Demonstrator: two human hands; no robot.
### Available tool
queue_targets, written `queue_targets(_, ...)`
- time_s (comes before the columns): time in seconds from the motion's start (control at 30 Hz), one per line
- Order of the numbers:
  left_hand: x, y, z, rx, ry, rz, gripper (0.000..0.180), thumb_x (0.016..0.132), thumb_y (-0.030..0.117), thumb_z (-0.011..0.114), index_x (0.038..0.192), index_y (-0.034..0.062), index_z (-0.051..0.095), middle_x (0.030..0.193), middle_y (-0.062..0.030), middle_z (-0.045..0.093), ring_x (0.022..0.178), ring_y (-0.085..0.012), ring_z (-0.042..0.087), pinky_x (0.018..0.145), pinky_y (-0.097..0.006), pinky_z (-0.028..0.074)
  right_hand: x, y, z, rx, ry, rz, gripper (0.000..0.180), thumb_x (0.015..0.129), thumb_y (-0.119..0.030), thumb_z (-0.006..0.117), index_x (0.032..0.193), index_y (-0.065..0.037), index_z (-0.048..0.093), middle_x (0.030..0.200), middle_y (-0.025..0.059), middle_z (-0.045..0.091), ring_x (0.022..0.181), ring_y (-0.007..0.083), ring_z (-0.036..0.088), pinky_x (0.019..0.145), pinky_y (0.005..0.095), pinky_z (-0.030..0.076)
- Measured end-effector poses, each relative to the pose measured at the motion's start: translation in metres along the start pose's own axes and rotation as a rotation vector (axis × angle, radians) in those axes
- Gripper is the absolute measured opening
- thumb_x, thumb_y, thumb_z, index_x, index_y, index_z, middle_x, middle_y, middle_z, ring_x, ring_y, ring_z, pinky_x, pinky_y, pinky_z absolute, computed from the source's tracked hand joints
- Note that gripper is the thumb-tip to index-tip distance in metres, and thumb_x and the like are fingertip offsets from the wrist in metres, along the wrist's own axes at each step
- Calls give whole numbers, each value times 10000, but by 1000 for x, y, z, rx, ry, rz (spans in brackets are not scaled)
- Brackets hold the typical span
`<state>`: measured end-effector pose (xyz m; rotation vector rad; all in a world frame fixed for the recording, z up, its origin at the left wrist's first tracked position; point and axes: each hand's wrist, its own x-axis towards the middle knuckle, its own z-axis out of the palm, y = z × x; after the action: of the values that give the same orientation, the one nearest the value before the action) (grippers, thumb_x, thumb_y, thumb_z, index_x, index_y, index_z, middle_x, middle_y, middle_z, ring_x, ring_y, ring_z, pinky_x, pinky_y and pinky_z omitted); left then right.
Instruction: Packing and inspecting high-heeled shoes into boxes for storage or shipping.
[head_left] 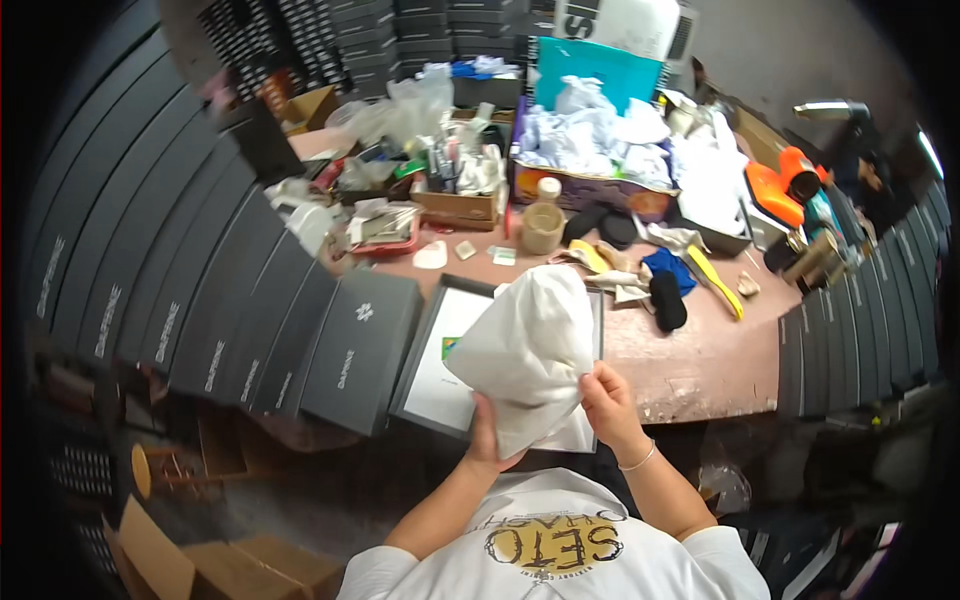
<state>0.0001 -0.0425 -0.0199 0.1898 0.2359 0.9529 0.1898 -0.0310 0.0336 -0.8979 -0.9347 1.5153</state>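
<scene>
A bulging white cloth bag (530,345) hangs in front of me, held up in both hands. My left hand (485,432) grips its lower left part, with the thumb on the near face and the other fingers hidden behind. At its right side, my right hand (606,398) pinches the fabric between thumb and fingers. What fills the bag cannot be seen. Beneath it lies an open dark grey shoebox (428,390) with white paper inside and a small green and yellow patch at its left. The bag hides much of this box.
Dark grey boxes (160,250) line the left, with a closed grey box (360,345) beside the open one. More boxes (870,335) stand at right. A yellow-handled brush (715,283), black pads (668,302), a jar (543,226) and a carton of crumpled paper (590,185) occupy the table.
</scene>
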Motion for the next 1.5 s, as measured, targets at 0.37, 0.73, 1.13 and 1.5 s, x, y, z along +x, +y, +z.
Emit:
queue_targets(0.37,8,13,1,18,-46,10,676,918,515,499,1414,77,362,1368,-159,476,1247,-328,486,1007,-535,417,13,-1,-25,-260,-200,89,233,957,-169,571,755,-76,504,700,-74,459,643,28,387,570,205,333)
queue_targets(0.73,39,25,35,201,259,219,689,961,611,283,1419,104,369,1387,-115,471,1268,-296,470,1056,-448,388,0,-31,3,-973,-122,-357,444,816,-143,716,1212,-25,556,1160,148,592,930,215,601,783,307,491)
queue_targets(1.13,51,30,-19,167,36,279,564,980,439,411,1409,78,351,1327,-125,495,1196,-275,515,1020,-405,428,-28,-104,58,-580,-97,-496,160,874,33,529,1004,20,621,1038,156,647,926,259,645,810,309,497)
queue_targets(1.5,37,39,13,200,379,235,593,977,530,389,1353,72,424,1236,-99,560,1116,-228,575,929,-381,489,1,-12,35,-1145,-160,-172,368,794,-30,607,1153,-35,529,1002,224,598,886,417,599,762,441,501)
